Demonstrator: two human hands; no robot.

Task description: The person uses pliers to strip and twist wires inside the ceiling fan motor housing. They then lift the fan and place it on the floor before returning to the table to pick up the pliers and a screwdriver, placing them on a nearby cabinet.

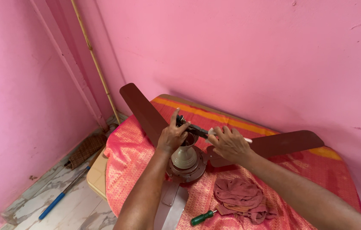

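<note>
- Ceiling fan [185, 164], brown, lying upside down on counter [308, 179] draped in pink-and-orange patterned cloth, against pink wall [240, 55].
- Three blades: one dark brown reaching up-left past counter edge [144, 111], one dark brown stretching right [282, 144], one showing grey underside toward bottom edge [172, 208].
- Cream bell-shaped canopy [184, 156] upright on fan's round motor housing, at middle of counter.
- Left hand [172, 137] wrapped around top of canopy and dark stem, forefinger pointing up, grip closed on it.
- Right hand [230, 145] just beside, fingers curled around white-handled tool [245, 139], dark tip of it meeting stem near left hand; kind of tool too small to tell.
- Crumpled dusty-pink rag [241, 198] on counter, below right forearm.
- Green-handled screwdriver [201, 218] lying just left of rag, near front edge.
- Broom [87, 148] leaning in corner, long pale stick running up wall.
- Blue-handled rod [56, 202] on marble floor, left of counter.
- No packages, labels or signs to be made out.
</note>
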